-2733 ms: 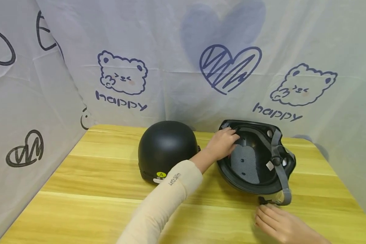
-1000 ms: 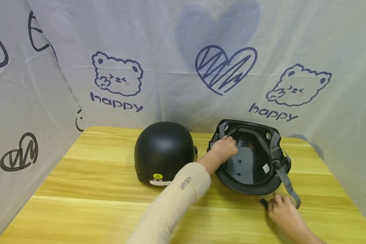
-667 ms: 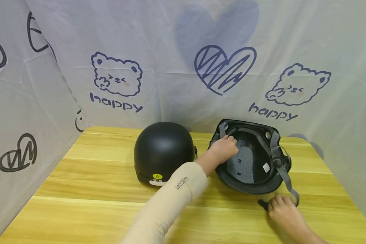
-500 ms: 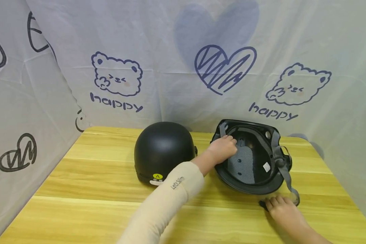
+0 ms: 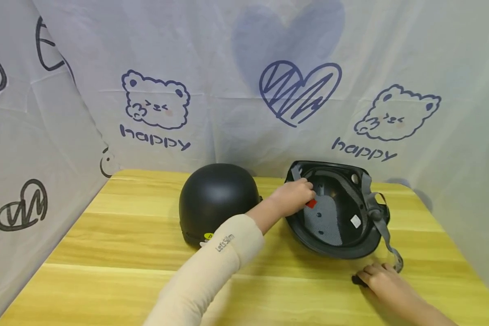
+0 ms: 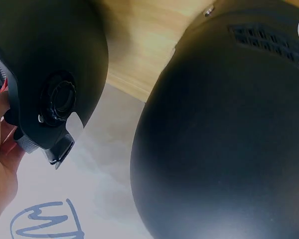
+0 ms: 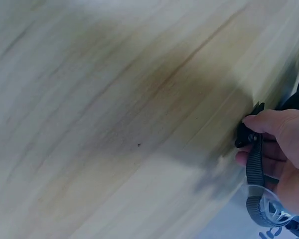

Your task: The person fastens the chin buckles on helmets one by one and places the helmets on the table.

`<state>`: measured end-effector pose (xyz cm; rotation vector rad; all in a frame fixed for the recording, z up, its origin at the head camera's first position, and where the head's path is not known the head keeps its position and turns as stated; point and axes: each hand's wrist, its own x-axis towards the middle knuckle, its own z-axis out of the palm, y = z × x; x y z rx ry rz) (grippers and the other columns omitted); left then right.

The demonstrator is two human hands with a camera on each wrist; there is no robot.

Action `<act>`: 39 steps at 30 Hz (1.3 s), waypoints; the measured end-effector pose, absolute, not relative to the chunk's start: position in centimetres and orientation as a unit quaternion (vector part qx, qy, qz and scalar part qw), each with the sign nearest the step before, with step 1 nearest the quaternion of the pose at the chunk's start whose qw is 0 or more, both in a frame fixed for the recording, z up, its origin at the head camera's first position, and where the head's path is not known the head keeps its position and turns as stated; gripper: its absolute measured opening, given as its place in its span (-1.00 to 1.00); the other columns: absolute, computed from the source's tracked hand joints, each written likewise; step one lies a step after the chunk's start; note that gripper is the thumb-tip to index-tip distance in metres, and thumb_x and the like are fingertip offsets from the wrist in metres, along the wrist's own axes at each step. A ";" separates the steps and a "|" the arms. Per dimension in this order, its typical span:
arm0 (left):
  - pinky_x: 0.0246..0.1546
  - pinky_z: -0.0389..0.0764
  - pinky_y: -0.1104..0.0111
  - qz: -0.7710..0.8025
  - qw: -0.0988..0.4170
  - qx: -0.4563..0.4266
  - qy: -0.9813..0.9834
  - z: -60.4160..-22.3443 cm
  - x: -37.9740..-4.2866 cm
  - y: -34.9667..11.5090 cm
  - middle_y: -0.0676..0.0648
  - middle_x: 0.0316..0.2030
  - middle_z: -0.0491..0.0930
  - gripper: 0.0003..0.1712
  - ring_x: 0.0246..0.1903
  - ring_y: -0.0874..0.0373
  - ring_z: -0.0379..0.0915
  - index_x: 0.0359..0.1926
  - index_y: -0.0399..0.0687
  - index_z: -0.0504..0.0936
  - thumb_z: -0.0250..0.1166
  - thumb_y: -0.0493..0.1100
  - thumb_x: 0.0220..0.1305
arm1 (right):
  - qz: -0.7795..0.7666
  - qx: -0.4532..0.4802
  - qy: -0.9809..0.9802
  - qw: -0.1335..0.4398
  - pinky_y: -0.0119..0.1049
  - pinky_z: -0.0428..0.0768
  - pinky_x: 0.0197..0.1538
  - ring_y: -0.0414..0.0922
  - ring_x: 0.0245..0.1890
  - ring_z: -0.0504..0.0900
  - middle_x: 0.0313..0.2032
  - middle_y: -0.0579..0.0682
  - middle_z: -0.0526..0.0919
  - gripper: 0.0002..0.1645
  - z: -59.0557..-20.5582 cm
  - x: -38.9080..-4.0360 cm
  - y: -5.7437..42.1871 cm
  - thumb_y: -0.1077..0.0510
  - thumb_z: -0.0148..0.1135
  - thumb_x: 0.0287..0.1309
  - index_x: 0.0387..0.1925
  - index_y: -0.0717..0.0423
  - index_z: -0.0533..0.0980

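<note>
A black helmet [image 5: 323, 226] lies upturned on the wooden table, its lined inside facing me. My left hand [image 5: 295, 197] grips its left rim; in the left wrist view the fingers [image 6: 9, 144] curl round the rim beside a grey strap. A small red piece [image 5: 311, 202] shows below those fingertips. From the helmet's right side a grey chin strap [image 5: 384, 233] runs down to my right hand [image 5: 385, 280]. That hand pinches the black buckle [image 7: 246, 133] at the strap's end, low over the table in front of the helmet.
A second black helmet [image 5: 218, 199] stands dome up to the left, partly behind my left forearm, with a yellow sticker [image 5: 208, 236] low on its front. The table [image 5: 118, 253] runs back to a white cloth [image 5: 228, 54] printed with hearts and bears.
My left hand has shifted lower along the helmet's left rim, and the red piece has come into view. My right hand has moved slightly right with the buckle, drawing the strap out.
</note>
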<state>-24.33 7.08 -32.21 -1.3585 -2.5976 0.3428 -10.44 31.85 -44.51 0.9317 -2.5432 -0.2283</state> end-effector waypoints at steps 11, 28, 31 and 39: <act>-0.05 0.51 0.53 -0.020 0.063 -0.433 -0.899 -32.1 -24.2 6.4 0.05 -0.07 0.59 -0.70 -0.03 0.23 0.48 -0.03 0.04 0.59 0.25 -0.08 0.20 | 0.069 0.369 -0.926 0.042 -0.38 0.50 -0.47 -0.19 -0.49 0.53 -0.49 -0.09 0.60 -0.72 -42.4 -10.9 31.9 0.27 0.47 -0.32 -0.42 0.11 0.59; -0.04 0.50 0.51 -0.072 0.045 -0.443 -0.893 -31.8 -23.9 5.8 0.00 -0.06 0.60 -0.69 -0.04 0.21 0.50 0.02 -0.04 0.56 0.23 -0.17 0.23 | 0.317 0.381 -0.846 -0.198 -0.45 0.52 -0.37 -0.46 -0.23 0.52 -0.18 0.02 0.67 -0.75 -35.4 -9.9 29.6 0.19 0.11 0.23 -0.10 0.20 0.56; -0.03 0.50 0.50 -0.077 0.045 -0.448 -0.889 -31.7 -23.9 5.7 -0.01 -0.07 0.61 -0.69 -0.04 0.21 0.51 0.01 -0.05 0.57 0.24 -0.19 0.22 | 0.350 0.370 -0.835 -0.208 -0.45 0.53 -0.37 -0.46 -0.24 0.52 -0.14 -0.04 0.67 -0.75 -34.5 -9.7 29.3 0.25 0.07 0.25 -0.07 0.19 0.56; -0.01 0.50 0.49 -0.078 0.053 -0.459 -0.884 -31.9 -24.1 5.5 0.00 -0.08 0.62 -0.70 -0.06 0.21 0.51 0.00 -0.05 0.57 0.24 -0.19 0.22 | 0.464 0.339 -0.804 -0.154 -0.40 0.55 -0.34 -0.29 -0.27 0.54 -0.14 -0.29 0.60 -0.58 -32.8 -10.1 29.2 0.45 -0.14 0.29 0.03 0.12 0.50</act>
